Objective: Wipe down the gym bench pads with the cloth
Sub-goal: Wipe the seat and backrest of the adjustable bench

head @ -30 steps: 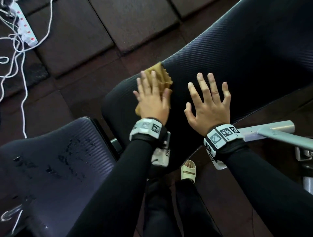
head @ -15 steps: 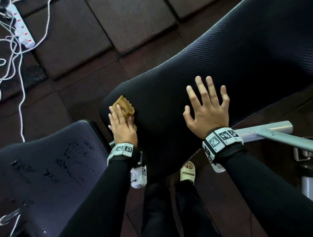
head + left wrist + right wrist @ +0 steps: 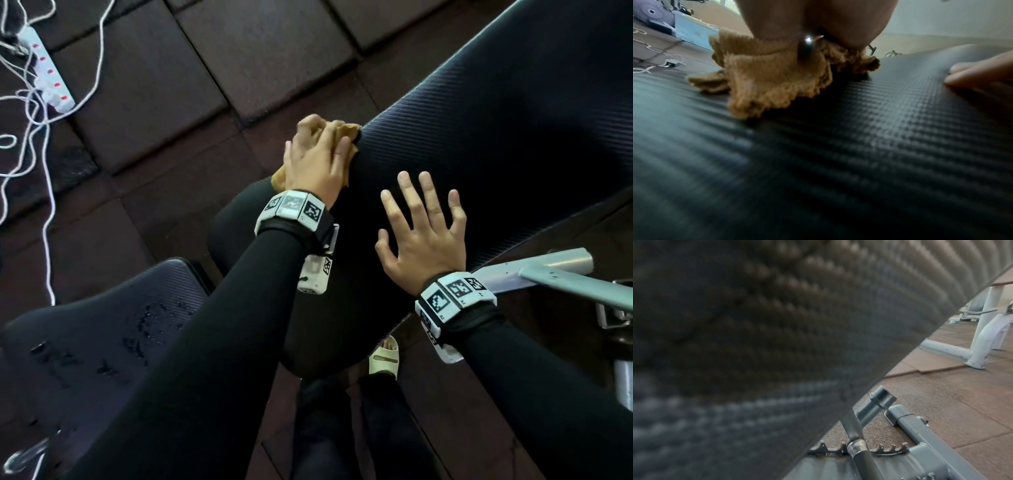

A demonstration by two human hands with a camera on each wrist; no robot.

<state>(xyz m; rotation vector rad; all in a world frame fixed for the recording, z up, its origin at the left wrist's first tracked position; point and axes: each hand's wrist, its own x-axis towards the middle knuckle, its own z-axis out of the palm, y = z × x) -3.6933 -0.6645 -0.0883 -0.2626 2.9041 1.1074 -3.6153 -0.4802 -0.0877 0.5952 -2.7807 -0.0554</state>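
The black textured bench pad [image 3: 756,337] fills the view, with the grey metal frame [image 3: 920,443] and brown floor tiles [image 3: 951,394] below.

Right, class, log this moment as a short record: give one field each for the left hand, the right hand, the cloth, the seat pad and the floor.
left hand: left hand presses the cloth on the back pad's left edge, fingers curled over it
right hand: right hand flat on the back pad, fingers spread, holding nothing
cloth: tan cloth, bunched under the palm
seat pad: seat pad carries wet droplets
floor: power strip with white cables on dark tiles
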